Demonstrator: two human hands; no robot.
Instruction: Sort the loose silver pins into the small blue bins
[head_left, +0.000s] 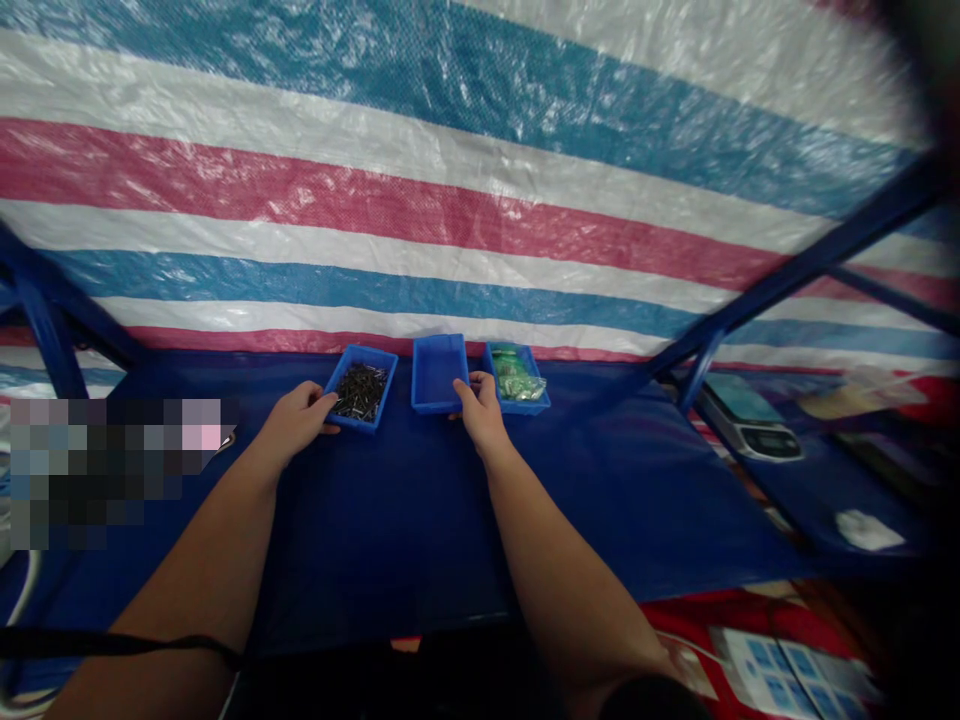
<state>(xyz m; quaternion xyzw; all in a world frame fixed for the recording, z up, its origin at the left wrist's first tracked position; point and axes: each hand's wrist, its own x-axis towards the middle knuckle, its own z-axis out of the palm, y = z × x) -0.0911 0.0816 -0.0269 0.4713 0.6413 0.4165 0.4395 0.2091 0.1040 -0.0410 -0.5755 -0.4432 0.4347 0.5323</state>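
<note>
My left hand (298,422) grips the left edge of a shallow blue plastic bin (386,392), thumb over the rim. In that bin lies a heap of small dark and silvery metal pieces (360,390), too small to name surely. My right hand (484,415) pinches the right wall of a middle blue bin (439,370), whose visible floor is bare. Close to the right of that hand stands a third blue bin (534,407) holding green and clear plastic packets (514,375). All three bins rest at the back of the blue tabletop (390,530).
A striped plastic sheet (420,190) hangs right behind the bins. Blue metal frame bars (795,260) slant up at the right, with others at the left. Beyond them, a digital scale (765,440) and a crumpled white piece (866,530) lie on another blue surface.
</note>
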